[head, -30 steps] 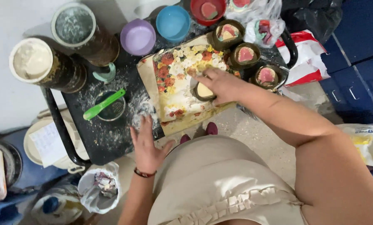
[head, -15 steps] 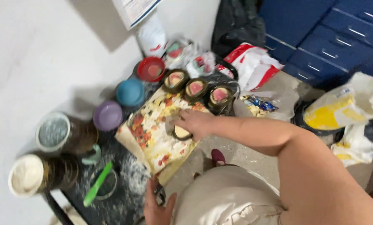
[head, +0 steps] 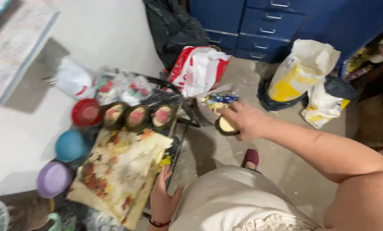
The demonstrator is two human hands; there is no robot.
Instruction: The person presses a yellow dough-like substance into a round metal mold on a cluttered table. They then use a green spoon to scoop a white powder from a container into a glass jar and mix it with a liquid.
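Left hand (head: 163, 197) rests open, fingers spread, against the edge of a flowered cloth (head: 118, 175) beside three filled cups (head: 137, 116). Right hand (head: 242, 121) reaches out over the floor, clamped on a small round tin (head: 225, 126).

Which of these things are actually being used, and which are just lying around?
In use: right hand holding a small dark mould; three filled moulds; floral-covered board, left hand at its edge.

Lying about: red-and-white bag; yellow-and-white sack; blue drawers; red, blue and purple bowls.
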